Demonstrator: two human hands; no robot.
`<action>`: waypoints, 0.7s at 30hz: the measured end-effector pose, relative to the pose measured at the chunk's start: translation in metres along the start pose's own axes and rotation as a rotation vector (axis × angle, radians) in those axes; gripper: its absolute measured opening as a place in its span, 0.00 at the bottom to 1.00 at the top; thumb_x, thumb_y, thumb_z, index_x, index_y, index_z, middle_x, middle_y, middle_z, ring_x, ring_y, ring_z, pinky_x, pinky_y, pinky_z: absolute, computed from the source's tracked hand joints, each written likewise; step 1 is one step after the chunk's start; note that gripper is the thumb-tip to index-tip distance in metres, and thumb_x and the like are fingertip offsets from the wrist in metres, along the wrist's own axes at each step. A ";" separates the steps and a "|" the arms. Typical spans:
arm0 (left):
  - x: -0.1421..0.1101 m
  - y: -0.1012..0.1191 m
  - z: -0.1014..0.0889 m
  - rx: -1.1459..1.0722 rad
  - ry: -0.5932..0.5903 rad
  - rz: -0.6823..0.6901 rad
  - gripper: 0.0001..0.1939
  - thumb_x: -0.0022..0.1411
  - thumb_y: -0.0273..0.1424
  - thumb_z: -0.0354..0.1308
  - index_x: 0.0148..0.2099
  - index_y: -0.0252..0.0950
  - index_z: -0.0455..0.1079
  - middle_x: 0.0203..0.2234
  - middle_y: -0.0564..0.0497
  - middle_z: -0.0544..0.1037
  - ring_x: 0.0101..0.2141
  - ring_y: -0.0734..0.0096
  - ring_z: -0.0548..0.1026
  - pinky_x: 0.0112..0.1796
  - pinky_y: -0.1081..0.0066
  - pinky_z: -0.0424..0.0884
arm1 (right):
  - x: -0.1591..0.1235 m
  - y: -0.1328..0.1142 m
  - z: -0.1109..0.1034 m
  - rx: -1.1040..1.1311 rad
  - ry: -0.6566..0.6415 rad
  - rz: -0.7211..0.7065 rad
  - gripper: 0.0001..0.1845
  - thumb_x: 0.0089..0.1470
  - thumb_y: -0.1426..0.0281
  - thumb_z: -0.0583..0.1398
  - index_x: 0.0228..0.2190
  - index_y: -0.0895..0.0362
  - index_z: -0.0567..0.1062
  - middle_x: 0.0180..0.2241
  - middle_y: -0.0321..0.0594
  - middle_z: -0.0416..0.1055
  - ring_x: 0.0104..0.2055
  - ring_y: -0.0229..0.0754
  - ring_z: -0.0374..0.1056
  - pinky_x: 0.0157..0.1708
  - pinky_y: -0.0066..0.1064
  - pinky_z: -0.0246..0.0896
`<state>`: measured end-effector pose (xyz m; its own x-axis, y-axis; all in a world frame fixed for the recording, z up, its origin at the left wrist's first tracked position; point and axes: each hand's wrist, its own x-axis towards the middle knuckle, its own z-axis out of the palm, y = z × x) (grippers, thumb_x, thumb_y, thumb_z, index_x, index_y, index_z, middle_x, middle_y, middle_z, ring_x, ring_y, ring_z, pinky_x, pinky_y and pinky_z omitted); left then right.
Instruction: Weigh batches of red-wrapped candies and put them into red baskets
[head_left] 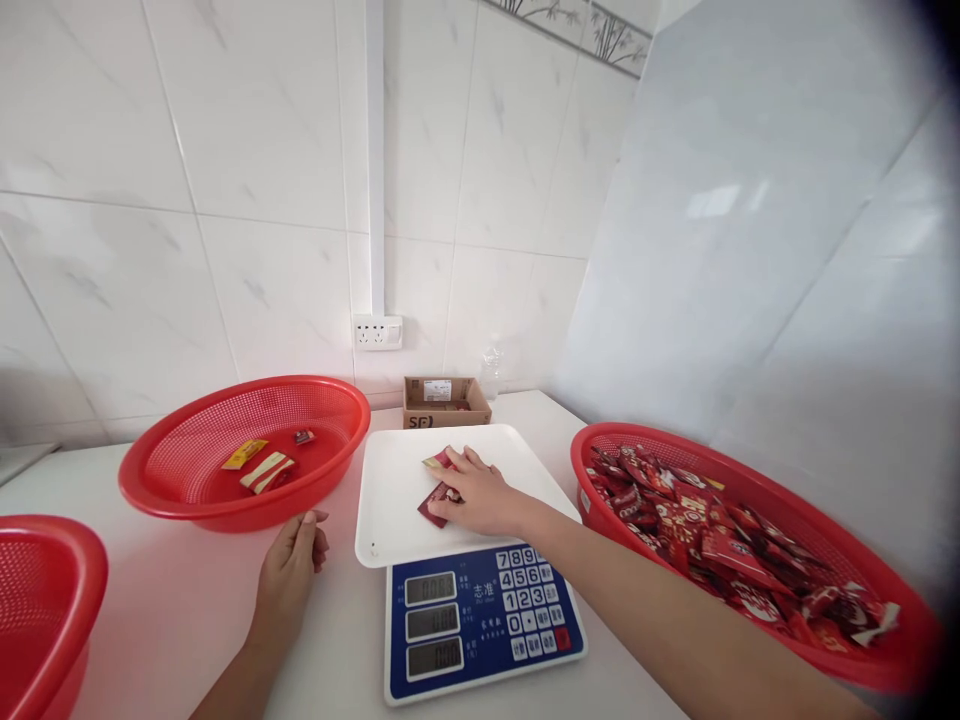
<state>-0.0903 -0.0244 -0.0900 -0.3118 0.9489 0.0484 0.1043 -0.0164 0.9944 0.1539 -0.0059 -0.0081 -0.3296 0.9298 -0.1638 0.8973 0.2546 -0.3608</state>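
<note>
A white electronic scale with a blue key panel [487, 625] stands before me, its flat white pan [390, 480] on top. Over the pan, my right hand [480, 495] has its fingers and thumb on two small snack packets. One is a dark red packet [433, 508] under the thumb side; the other is a pink and yellow-green packet [437, 459] at the fingertips. Part of both is covered by the hand. My left hand [294, 555] rests left of the scale with curled fingers, and nothing shows in it. The display digits are too faint to read.
A red basket [244, 510] at back left holds a few packets. Another red basket [750, 470] on the right is heaped with red packets. A third red basket [82, 570] is cut off at left. Behind the scale stand a cardboard box [450, 420] and a clear bottle [490, 370].
</note>
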 end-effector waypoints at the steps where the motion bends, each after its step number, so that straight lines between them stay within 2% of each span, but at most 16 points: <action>1: 0.000 0.000 0.000 -0.002 -0.003 -0.002 0.28 0.47 0.56 0.50 0.37 0.36 0.66 0.20 0.54 0.66 0.23 0.70 0.65 0.23 0.71 0.64 | 0.000 -0.002 0.000 0.008 -0.010 -0.020 0.37 0.51 0.46 0.49 0.60 0.45 0.53 0.66 0.41 0.30 0.65 0.56 0.21 0.57 0.57 0.26; 4: 0.001 -0.002 0.000 -0.019 -0.002 0.015 0.28 0.47 0.56 0.50 0.37 0.35 0.66 0.19 0.54 0.66 0.22 0.71 0.65 0.22 0.71 0.63 | -0.002 -0.002 -0.002 0.016 0.020 -0.049 0.37 0.52 0.45 0.47 0.60 0.44 0.53 0.65 0.40 0.31 0.65 0.56 0.21 0.56 0.59 0.25; 8: 0.000 -0.001 0.000 -0.014 -0.005 0.017 0.27 0.48 0.55 0.50 0.36 0.36 0.66 0.19 0.55 0.65 0.22 0.72 0.64 0.22 0.72 0.63 | -0.005 0.010 -0.004 -0.037 0.064 0.032 0.31 0.55 0.49 0.44 0.57 0.44 0.59 0.65 0.39 0.39 0.65 0.56 0.26 0.57 0.58 0.30; 11: -0.002 0.000 0.000 -0.008 -0.014 -0.006 0.26 0.49 0.54 0.49 0.37 0.37 0.66 0.20 0.55 0.66 0.22 0.72 0.64 0.23 0.72 0.63 | -0.009 0.018 -0.007 -0.029 0.055 0.110 0.34 0.55 0.48 0.43 0.59 0.49 0.57 0.64 0.43 0.40 0.65 0.54 0.29 0.57 0.54 0.35; 13: -0.002 0.001 0.000 -0.013 -0.018 -0.004 0.26 0.49 0.54 0.49 0.37 0.36 0.66 0.20 0.54 0.66 0.23 0.71 0.65 0.23 0.71 0.63 | -0.011 0.019 -0.010 0.000 0.060 0.106 0.35 0.56 0.48 0.42 0.60 0.50 0.54 0.65 0.43 0.40 0.65 0.53 0.29 0.58 0.51 0.35; 17: 0.000 -0.002 -0.001 -0.013 -0.021 0.008 0.27 0.48 0.55 0.50 0.38 0.36 0.66 0.20 0.54 0.66 0.23 0.71 0.65 0.23 0.71 0.63 | -0.004 0.010 -0.012 -0.001 0.078 0.048 0.36 0.55 0.47 0.43 0.61 0.48 0.50 0.65 0.41 0.38 0.65 0.52 0.27 0.58 0.52 0.33; 21: 0.002 -0.006 -0.001 -0.013 -0.013 0.013 0.28 0.48 0.56 0.49 0.37 0.36 0.66 0.20 0.55 0.66 0.23 0.72 0.64 0.23 0.72 0.63 | 0.007 -0.006 -0.008 -0.060 0.038 -0.009 0.36 0.54 0.47 0.44 0.60 0.49 0.54 0.65 0.39 0.40 0.65 0.55 0.29 0.58 0.54 0.29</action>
<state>-0.0925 -0.0224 -0.0958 -0.2983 0.9526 0.0598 0.0960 -0.0324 0.9949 0.1483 0.0010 0.0000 -0.3271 0.9366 -0.1253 0.9106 0.2770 -0.3066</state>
